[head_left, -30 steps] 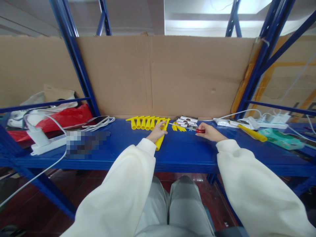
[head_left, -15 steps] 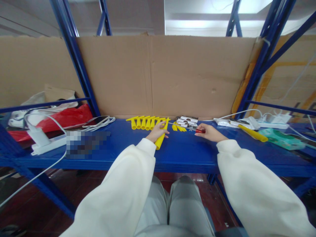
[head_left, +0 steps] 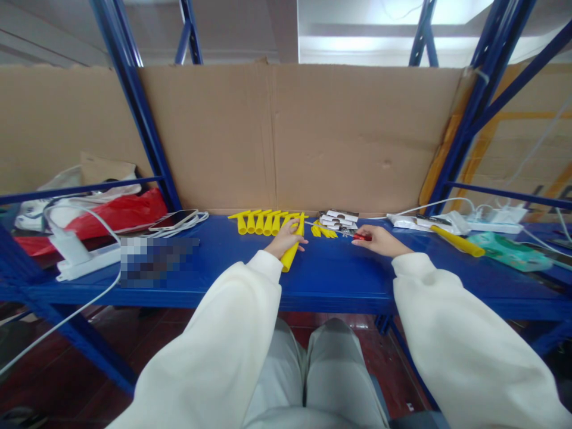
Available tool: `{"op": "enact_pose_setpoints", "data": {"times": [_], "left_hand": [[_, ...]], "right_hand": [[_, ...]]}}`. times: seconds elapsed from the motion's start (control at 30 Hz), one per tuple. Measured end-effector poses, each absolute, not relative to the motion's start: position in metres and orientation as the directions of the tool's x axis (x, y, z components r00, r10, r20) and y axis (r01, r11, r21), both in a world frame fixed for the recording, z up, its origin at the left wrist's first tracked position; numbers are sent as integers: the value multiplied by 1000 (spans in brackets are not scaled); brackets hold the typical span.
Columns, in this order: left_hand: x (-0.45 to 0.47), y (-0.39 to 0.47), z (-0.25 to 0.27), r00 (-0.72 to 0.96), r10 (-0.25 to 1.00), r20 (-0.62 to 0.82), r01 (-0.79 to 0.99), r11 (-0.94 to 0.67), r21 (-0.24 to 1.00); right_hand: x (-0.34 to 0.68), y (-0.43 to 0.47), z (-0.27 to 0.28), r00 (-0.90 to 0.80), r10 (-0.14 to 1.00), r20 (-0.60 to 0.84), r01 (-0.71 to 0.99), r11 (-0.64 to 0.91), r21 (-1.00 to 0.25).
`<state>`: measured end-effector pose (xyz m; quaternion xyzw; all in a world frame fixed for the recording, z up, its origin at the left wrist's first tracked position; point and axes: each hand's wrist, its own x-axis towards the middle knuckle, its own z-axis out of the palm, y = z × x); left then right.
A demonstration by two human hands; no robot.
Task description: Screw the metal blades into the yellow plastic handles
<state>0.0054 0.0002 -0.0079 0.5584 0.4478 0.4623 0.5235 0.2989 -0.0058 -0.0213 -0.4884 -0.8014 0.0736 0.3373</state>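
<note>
My left hand (head_left: 285, 237) is closed around a yellow tapered tube (head_left: 289, 258), which lies slanted with its wide end toward me. My right hand (head_left: 379, 240) grips the red handle of a screwdriver (head_left: 363, 237). Its thin shaft points left, toward the upper part of the tube; whether the tip touches it I cannot tell. Beyond my left hand stands a row of several similar yellow tubes (head_left: 252, 224). Small yellow pieces (head_left: 323, 231) and tiny metal parts (head_left: 345, 233) lie between my hands, in front of some small white boxes (head_left: 340, 218).
On the right of the blue table (head_left: 330, 280) lie another yellow tube (head_left: 458, 241), a green pack (head_left: 509, 250) and a power strip (head_left: 496, 227). At left are a phone (head_left: 174, 219), a cable, another power strip (head_left: 92, 260) and a red bag (head_left: 118, 213). Cardboard (head_left: 322, 137) closes the back.
Both hands stay almost in place, with the tube and the screwdriver still held. The red handle has turned slightly in my right fingers.
</note>
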Motion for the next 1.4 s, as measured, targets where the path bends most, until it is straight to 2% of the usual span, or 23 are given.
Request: {"op": "enact_pose_setpoints", "data": {"times": [0.13, 0.3, 0.4, 0.57, 0.8, 1.0, 1.2, 1.3, 1.4], "left_hand": [[5, 2, -10, 187, 981, 50, 34, -58, 998], [5, 5, -12, 195, 979, 54, 39, -62, 997], [5, 5, -13, 192, 980, 59, 40, -68, 997], [7, 1, -10, 198, 979, 56, 58, -69, 996], [9, -5, -6, 171, 984, 46, 39, -54, 998], [7, 1, -10, 183, 982, 52, 37, -60, 998], [6, 5, -13, 191, 980, 57, 32, -64, 997], [6, 5, -12, 177, 983, 49, 37, -57, 998], [6, 4, -11, 186, 981, 51, 41, -60, 997]], "right_hand": [[300, -3, -24, -234, 833, 501, 753, 481, -449], [298, -10, -18, -337, 831, 443, 759, 518, -394], [296, -11, -18, -348, 832, 432, 733, 529, -427], [299, -4, -24, -242, 857, 454, 723, 472, -505], [297, -10, -18, -352, 836, 420, 744, 522, -416], [297, -7, -22, -272, 849, 454, 699, 498, -513], [295, -10, -18, -317, 840, 440, 748, 507, -428], [293, -13, -17, -348, 848, 399, 730, 512, -452], [294, -9, -20, -297, 855, 426, 705, 497, -506]]}}
